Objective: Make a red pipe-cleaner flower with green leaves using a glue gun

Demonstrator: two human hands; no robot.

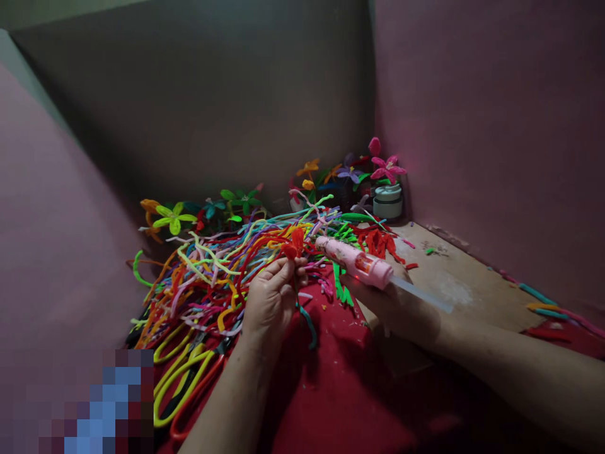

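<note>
My left hand [271, 293] pinches a small red pipe-cleaner flower [295, 243] upright by its base. Below the fingers hangs a teal pipe-cleaner piece [309, 325]; whether it joins the flower I cannot tell. A pink glue gun [352, 258] is gripped in my right hand [382, 302], its nozzle pointing left toward the red petals. A clear glue stick [423, 294] sticks out of its rear, and a small red light glows on its side. Whether the nozzle touches the flower cannot be made out. Behind both hands spreads a heap of colourful pipe cleaners [189, 296].
Yellow-handled scissors [184, 378] lie at the lower left beside a red-orange-handled tool [198, 397]. Finished flowers, a yellow-green one [174, 218] and a pink one [388, 168] among them, stand along the back wall. A lidded grey-green jar [387, 202] sits behind the wooden board [454, 284].
</note>
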